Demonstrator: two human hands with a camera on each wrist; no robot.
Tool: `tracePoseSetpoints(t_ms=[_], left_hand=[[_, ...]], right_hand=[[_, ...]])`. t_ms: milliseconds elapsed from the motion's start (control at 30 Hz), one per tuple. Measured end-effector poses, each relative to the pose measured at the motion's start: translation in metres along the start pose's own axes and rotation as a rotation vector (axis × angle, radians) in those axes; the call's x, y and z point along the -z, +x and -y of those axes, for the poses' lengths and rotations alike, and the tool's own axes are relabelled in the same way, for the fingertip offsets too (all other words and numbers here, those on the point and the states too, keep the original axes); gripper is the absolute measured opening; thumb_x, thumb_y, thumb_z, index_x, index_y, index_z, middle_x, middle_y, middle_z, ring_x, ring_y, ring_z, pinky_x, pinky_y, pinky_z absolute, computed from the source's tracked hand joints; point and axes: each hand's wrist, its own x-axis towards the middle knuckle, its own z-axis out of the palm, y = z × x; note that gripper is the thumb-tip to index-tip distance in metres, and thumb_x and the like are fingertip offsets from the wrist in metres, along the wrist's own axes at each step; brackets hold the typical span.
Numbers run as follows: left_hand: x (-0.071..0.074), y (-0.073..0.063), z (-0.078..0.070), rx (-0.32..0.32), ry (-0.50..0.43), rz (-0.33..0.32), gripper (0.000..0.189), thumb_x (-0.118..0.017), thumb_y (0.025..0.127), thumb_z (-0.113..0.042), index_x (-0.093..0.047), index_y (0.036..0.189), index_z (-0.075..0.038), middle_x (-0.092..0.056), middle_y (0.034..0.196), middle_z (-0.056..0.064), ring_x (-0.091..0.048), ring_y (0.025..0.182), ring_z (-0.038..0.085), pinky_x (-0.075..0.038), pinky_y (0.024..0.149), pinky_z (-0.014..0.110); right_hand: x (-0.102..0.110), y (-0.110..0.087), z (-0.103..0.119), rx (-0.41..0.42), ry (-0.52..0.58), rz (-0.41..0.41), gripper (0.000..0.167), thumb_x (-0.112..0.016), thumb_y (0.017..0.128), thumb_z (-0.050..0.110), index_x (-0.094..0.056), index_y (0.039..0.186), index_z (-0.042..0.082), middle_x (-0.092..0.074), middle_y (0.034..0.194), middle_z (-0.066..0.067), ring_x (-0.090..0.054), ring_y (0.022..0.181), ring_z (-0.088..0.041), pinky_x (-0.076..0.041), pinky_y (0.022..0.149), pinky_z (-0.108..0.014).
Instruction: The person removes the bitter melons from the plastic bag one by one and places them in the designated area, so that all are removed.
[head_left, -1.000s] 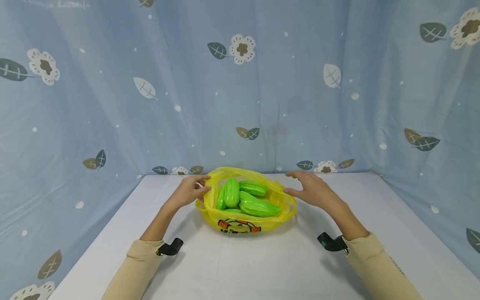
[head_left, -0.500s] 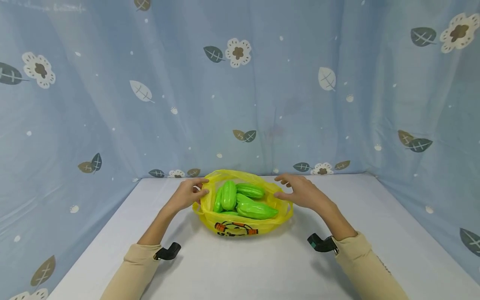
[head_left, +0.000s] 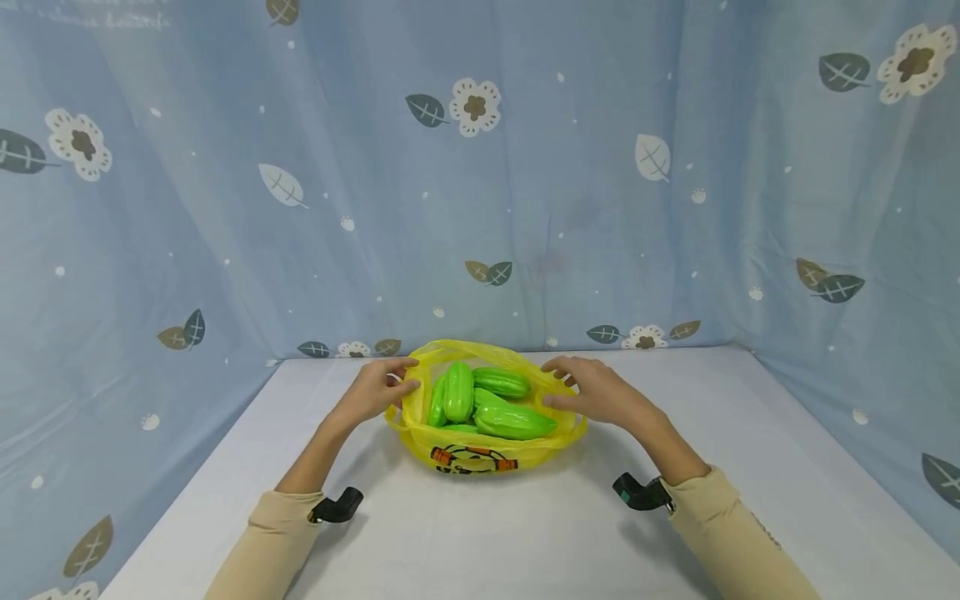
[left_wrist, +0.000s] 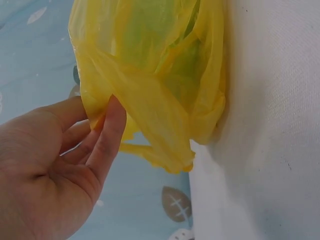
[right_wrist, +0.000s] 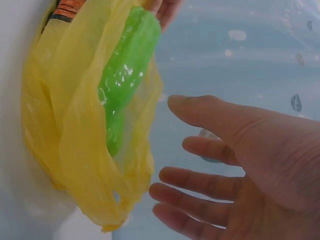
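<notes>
A yellow plastic bag [head_left: 491, 454] with an orange and black print sits on the white table, its mouth facing up. Inside lie several glossy, ribbed green vegetables [head_left: 514, 421], long in shape like cucumbers; the lower ones are partly hidden. My left hand [head_left: 372, 392] pinches the left rim of the bag, its thumb in front and fingers behind the film, as the left wrist view shows. At the bag's right side, my right hand [head_left: 600, 392] hovers with fingers spread; in the right wrist view a gap separates its fingertips from the bag.
The white table [head_left: 495, 542] spreads around the bag. A blue curtain [head_left: 360, 167] printed with leaves and flowers hangs behind it and along both sides. Each wrist carries a black camera mount [head_left: 339, 505].
My right hand has come inward and slightly down toward the right rim of the bag. The left hand keeps its place at the left rim. The head view has shifted slightly.
</notes>
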Motion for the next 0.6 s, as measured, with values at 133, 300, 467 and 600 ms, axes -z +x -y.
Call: tracePoseSetpoints(t_ms=[133, 300, 467, 600], left_hand=[[0.000, -0.002, -0.001, -0.001, -0.018, 0.002, 0.046, -0.066, 0.094, -0.014, -0.055, 0.136, 0.002, -0.061, 0.105, 0.019, -0.066, 0.071, 0.014, -0.062, 0.061, 0.037], [-0.001, -0.001, -0.001, 0.009, -0.023, 0.004, 0.046, -0.067, 0.094, -0.013, -0.056, 0.136, 0.002, -0.062, 0.106, 0.020, -0.067, 0.074, 0.014, -0.062, 0.063, 0.039], [0.001, -0.001, -0.001, 0.018, -0.017, 0.000, 0.046, -0.067, 0.094, -0.014, -0.056, 0.135, 0.002, -0.061, 0.108, 0.021, -0.069, 0.078, 0.016, -0.062, 0.064, 0.040], [0.001, 0.000, -0.001, 0.018, -0.016, 0.000, 0.046, -0.068, 0.094, -0.016, -0.056, 0.135, 0.001, -0.061, 0.108, 0.021, -0.070, 0.084, 0.021, -0.062, 0.064, 0.037]], right_hand=[[-0.004, 0.000, 0.002, 0.034, -0.008, 0.013, 0.054, -0.071, 0.090, 0.034, -0.056, 0.135, 0.007, -0.062, 0.131, -0.013, -0.062, 0.114, -0.030, -0.055, 0.095, -0.048], [-0.008, -0.001, 0.005, 0.054, -0.017, 0.012, 0.053, -0.073, 0.089, 0.034, -0.057, 0.133, 0.009, -0.064, 0.129, -0.011, -0.062, 0.115, -0.031, -0.054, 0.095, -0.049], [-0.012, 0.000, 0.008, 0.072, -0.010, 0.032, 0.050, -0.074, 0.088, 0.032, -0.059, 0.131, 0.012, -0.065, 0.127, -0.006, -0.062, 0.114, -0.031, -0.054, 0.095, -0.046], [-0.015, 0.002, 0.010, 0.067, -0.003, 0.046, 0.050, -0.074, 0.088, 0.032, -0.059, 0.131, 0.012, -0.064, 0.127, -0.006, -0.062, 0.115, -0.030, -0.053, 0.097, -0.045]])
